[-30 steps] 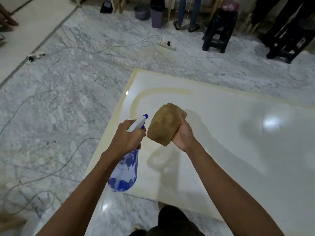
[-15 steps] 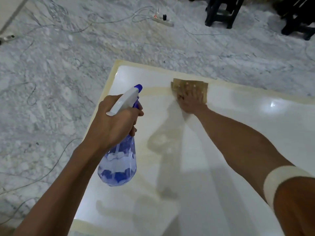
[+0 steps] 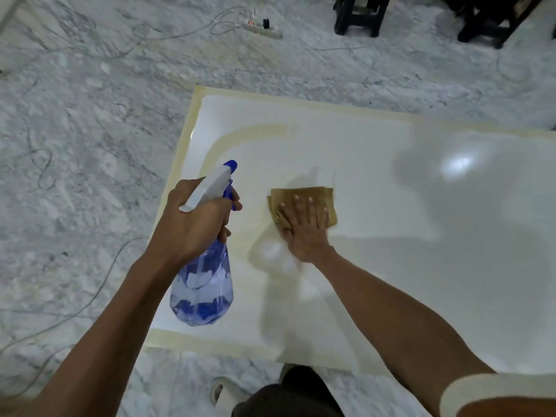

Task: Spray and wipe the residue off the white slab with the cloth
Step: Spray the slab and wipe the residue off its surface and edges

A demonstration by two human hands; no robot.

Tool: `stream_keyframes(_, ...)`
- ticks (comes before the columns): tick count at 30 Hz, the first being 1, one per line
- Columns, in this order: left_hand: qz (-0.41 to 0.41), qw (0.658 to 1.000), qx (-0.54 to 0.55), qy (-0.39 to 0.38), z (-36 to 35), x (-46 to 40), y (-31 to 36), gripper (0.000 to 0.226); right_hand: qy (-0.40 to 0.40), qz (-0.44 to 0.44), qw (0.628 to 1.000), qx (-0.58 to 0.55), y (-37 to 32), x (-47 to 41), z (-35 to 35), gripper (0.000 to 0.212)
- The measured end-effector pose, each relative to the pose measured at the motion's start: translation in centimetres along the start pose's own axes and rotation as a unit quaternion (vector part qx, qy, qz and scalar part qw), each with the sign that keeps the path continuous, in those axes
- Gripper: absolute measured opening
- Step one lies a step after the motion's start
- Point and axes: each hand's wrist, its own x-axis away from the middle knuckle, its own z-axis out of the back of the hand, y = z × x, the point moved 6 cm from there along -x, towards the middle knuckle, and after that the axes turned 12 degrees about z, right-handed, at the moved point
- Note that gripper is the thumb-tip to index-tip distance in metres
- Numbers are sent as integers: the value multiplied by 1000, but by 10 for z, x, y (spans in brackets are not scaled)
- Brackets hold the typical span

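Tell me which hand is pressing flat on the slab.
The right hand: its straight fingers press the brown cloth onto the white slab. The left hand grips the spray bottle instead.

No readable text, labels, brands or numbers anywhere. Spray bottle [image 3: 202, 284] at lower centre-left shows only blue patterning, no legible print. Cloth [image 3: 316, 197] at centre is plain. Slab [image 3: 391, 206] is unmarked. Power strip [image 3: 264, 29] at top centre is too small and blurred to read any marking.
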Motion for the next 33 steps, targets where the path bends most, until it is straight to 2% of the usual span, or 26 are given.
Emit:
stream_keyframes(6, -3, 1000, -2, -20, 36, 78, -61, 16, -36, -7, 999, -31, -89, 133, -56, 64)
stream_keyframes(8, 1, 1000, 2, -31, 45, 97, -75, 23, -51, -9, 998, -42, -118, 166, -62, 66)
stream_keyframes(10, 0, 999, 1, -44, 50, 109, -83, 23, -78, -23, 993, -84, -137, 187, -57, 66)
stream_keyframes(11, -2, 999, 1, -48, 53, 113, -85, 19, -66, -42, 988, -134, -141, 192, -43, 62)
stream_keyframes(12, -2, 999, 0, -48, 55, 114, -86, 16, -20, -61, 976, -206, -141, 192, -24, 53)
stream_keyframes(14, -4, 999, 0, -46, 60, 110, -81, 18, 94, -123, 917, -369, -126, 184, 28, 30)
stream_keyframes(16, -11, 999, -2, -40, 64, 98, -72, 18, 166, -204, 846, -464, -91, 161, 72, 36)
stream_keyframes(18, -21, 999, -7, -29, 67, 79, -56, 18, 181, -258, 807, -500, -51, 119, 105, 46)
stream_keyframes(19, -25, 999, -8, -24, 69, 68, -47, 18, 182, -266, 803, -500, -34, 95, 121, 48)
stream_keyframes(20, -27, 999, -7, -19, 70, 55, -37, 19, 186, -259, 811, -490, -20, 66, 142, 50)
stream_keyframes(23, -29, 1000, -4, -6, 75, 15, -10, 22, 221, -175, 878, -386, 7, -28, 195, 45)
stream_keyframes(25, -34, 999, -4, 7, 76, -8, -1, 23, 209, -116, 926, -290, 17, -91, 213, 44)
stream_keyframes(27, -30, 999, -1, 29, 78, -43, 0, 25, 164, -96, 965, -183, 42, -164, 200, 54)
stream_keyframes(29, 15, 1000, -16, 20, 78, -88, -11, 31, 75, -73, 987, -118, 58, -224, 160, 56)
stream_keyframes(31, 70, 996, -35, -35, 78, -119, -32, 31, -12, -66, 996, -62, 54, -252, 115, 56)
stream_keyframes(33, 70, 994, -71, -45, 77, -127, -37, 20, -32, -78, 996, -22, 45, -252, 89, 56)
